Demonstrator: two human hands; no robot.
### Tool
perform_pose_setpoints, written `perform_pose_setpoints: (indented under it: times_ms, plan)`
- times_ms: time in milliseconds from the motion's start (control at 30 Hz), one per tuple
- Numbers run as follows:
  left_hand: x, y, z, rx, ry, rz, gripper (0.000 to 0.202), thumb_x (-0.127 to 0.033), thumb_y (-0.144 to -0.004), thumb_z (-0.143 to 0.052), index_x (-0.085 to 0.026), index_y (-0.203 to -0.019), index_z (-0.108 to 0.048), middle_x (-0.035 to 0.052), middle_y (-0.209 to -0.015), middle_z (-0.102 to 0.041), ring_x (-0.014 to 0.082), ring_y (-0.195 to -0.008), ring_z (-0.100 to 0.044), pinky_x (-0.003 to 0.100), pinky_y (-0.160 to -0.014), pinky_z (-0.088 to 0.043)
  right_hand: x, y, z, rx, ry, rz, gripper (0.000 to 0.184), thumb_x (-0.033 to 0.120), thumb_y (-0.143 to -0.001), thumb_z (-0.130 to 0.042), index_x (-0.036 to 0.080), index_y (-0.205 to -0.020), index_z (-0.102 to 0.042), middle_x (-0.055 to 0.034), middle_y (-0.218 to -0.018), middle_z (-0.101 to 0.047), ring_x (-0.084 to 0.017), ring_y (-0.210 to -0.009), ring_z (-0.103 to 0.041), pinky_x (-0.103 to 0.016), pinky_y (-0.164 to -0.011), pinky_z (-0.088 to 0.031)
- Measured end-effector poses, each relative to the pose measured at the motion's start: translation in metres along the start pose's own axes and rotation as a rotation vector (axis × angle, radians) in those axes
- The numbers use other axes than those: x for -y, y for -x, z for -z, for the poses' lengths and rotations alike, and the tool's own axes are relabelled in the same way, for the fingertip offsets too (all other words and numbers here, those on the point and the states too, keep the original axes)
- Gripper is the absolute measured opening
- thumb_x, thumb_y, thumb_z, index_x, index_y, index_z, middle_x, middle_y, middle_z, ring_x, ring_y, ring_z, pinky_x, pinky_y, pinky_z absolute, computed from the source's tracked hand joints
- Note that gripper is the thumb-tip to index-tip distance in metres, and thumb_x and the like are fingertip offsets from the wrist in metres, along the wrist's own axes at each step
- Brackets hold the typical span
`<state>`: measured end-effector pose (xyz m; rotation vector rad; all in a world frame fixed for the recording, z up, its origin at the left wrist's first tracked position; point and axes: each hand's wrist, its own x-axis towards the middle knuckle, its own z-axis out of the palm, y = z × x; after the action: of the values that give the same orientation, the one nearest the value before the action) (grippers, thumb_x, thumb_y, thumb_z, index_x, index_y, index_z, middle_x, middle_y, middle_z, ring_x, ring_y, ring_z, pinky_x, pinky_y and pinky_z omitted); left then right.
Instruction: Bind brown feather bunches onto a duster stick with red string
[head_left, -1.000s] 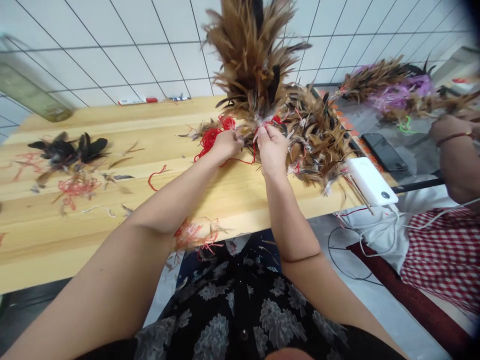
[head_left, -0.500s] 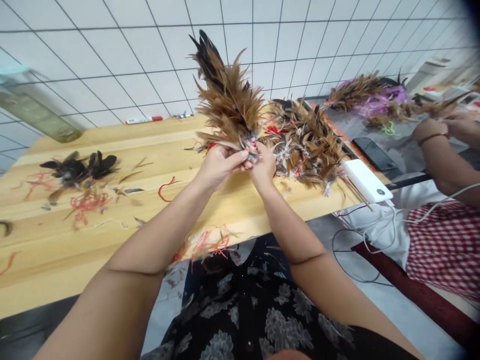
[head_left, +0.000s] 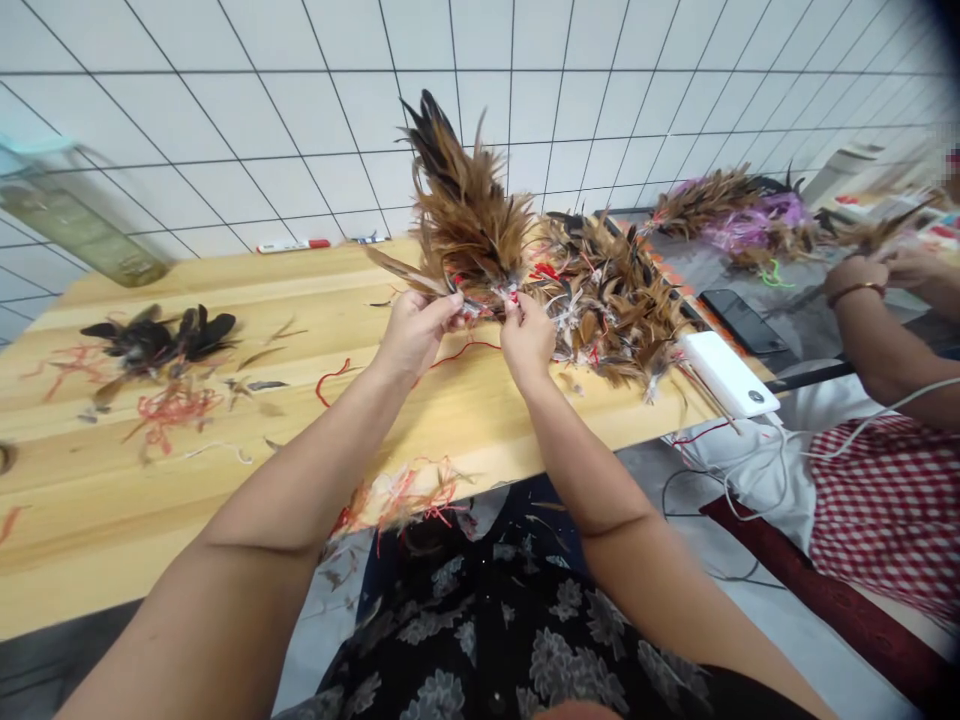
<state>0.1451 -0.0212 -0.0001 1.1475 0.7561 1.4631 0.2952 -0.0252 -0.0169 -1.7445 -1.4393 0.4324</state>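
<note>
A feather duster head (head_left: 476,220) of brown feathers with a black tip stands tilted up against the tiled wall. My right hand (head_left: 529,345) is closed in a pinch around its whitish, red-marked base. My left hand (head_left: 420,330) pinches a few loose brown feathers (head_left: 405,272), which point out to the left beside the duster. A red string (head_left: 469,347) runs across the table between both hands. Right of my right hand lies a heap of feather bunches (head_left: 615,290) with white and red ends.
Black feathers (head_left: 161,335) and tangled red string (head_left: 176,412) lie on the left of the wooden table (head_left: 247,540). A bottle (head_left: 90,235) and a marker (head_left: 292,246) are at the back. A white power bank (head_left: 727,373) with cables and a phone (head_left: 742,320) lie right, near a co-worker's hands (head_left: 862,275).
My hands have moved apart, the left one going left with the loose feathers. The duster head has tilted more upright, and the red string now shows between my hands.
</note>
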Motion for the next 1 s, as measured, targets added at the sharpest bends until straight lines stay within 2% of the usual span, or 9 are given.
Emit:
perform_pose_setpoints:
  times_ms: [133,367,533,733,867,1000]
  plan:
    - [-0.001,0.002,-0.002,-0.028,-0.002,-0.022,0.030,-0.029,-0.069,-0.095,-0.016,-0.072,-0.069,0.0008,-0.069,-0.065,0.0094,-0.058,-0.058,0.019,-0.054,-0.047,-0.006,-0.006,-0.001,-0.027,-0.082,0.007,0.037,0.030,-0.106,-0.047,0.018,-0.122,-0.079,-0.0127,-0.113,-0.081,-0.027,-0.106,-0.072,-0.037,-0.097,-0.055]
    - [0.000,0.010,-0.009,0.077,-0.125,-0.056,0.045,-0.049,-0.062,-0.103,-0.017,-0.076,-0.075,0.0016,-0.066,-0.065,0.0113,-0.057,-0.055,0.023,-0.054,-0.047,-0.006,-0.003,-0.009,0.024,-0.136,0.020,0.037,0.032,-0.108,-0.045,0.018,-0.120,-0.077,-0.0117,-0.112,-0.081,-0.025,-0.101,-0.072,-0.035,-0.094,-0.054]
    - [0.002,0.010,-0.009,0.047,-0.060,-0.002,0.042,-0.043,-0.059,-0.104,-0.017,-0.076,-0.076,0.0017,-0.071,-0.068,0.0103,-0.062,-0.056,0.020,-0.056,-0.046,0.001,0.005,-0.004,0.029,0.003,0.043,0.038,0.032,-0.109,-0.043,0.021,-0.128,-0.075,-0.0116,-0.116,-0.080,-0.027,-0.103,-0.071,-0.035,-0.089,-0.052]
    - [0.000,0.012,-0.008,0.020,0.025,0.030,0.046,-0.039,-0.051,-0.107,-0.016,-0.077,-0.077,0.0027,-0.077,-0.073,0.0106,-0.066,-0.062,0.019,-0.057,-0.049,-0.003,0.008,-0.001,-0.085,0.200,0.294,0.038,0.023,-0.107,-0.043,0.019,-0.129,-0.074,-0.0136,-0.117,-0.079,-0.026,-0.111,-0.066,-0.036,-0.097,-0.045]
    - [-0.001,0.015,-0.009,0.048,0.044,0.049,0.046,-0.038,-0.049,-0.108,-0.016,-0.075,-0.077,0.0022,-0.075,-0.072,0.0107,-0.065,-0.062,0.020,-0.057,-0.051,-0.004,0.005,0.003,-0.080,0.276,0.268,0.041,0.028,-0.111,-0.039,0.021,-0.135,-0.071,-0.0141,-0.121,-0.078,-0.027,-0.117,-0.066,-0.039,-0.098,-0.044]
    - [0.004,0.015,-0.011,0.048,0.012,0.074,0.048,-0.039,-0.048,-0.108,-0.017,-0.077,-0.078,0.0037,-0.077,-0.074,0.0122,-0.066,-0.065,0.020,-0.056,-0.052,0.000,0.006,0.004,-0.049,0.278,0.253,0.040,0.030,-0.112,-0.038,0.023,-0.131,-0.072,-0.0127,-0.121,-0.078,-0.026,-0.117,-0.067,-0.038,-0.100,-0.044]
